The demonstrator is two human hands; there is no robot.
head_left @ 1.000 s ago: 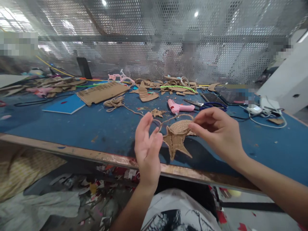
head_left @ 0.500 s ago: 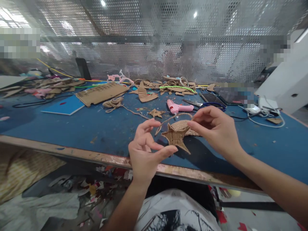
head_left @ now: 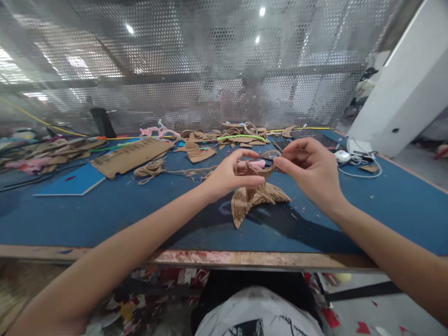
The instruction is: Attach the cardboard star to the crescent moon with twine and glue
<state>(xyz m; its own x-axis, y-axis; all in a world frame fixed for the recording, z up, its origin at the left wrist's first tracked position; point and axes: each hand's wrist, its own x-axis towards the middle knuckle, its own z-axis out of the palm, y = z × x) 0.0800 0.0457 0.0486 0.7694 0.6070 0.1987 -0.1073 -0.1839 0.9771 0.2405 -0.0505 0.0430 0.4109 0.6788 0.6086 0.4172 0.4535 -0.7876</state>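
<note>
Perforated metal sheeting (head_left: 196,74) rises behind a blue table (head_left: 367,196), where scraps of cardboard (head_left: 198,151) crowd the far edge. Nearer the middle, a small brown cardboard piece (head_left: 263,173) is raised between the two hands, above a twine-covered, fan-shaped piece (head_left: 241,205); whether those two touch is hidden. The right hand (head_left: 315,175) has its grip pinched, thumb against fingers, on the cardboard piece's right end, beside a loop of twine (head_left: 271,153). The left hand (head_left: 233,175) curves around the other side, thumb and fingers spread; I cannot tell whether its grip bears on anything. If only the right pinch carries the cardboard piece, a tug on the twine could swivel it or pull it loose. A loose strand (head_left: 191,172) running from the twine coil (head_left: 150,169) toward the left hand could snag on a wrist and drag the coil along. Just behind, the pink glue gun (head_left: 258,163) could be knocked by careless fingers, and any hot tip might burn them.
</note>
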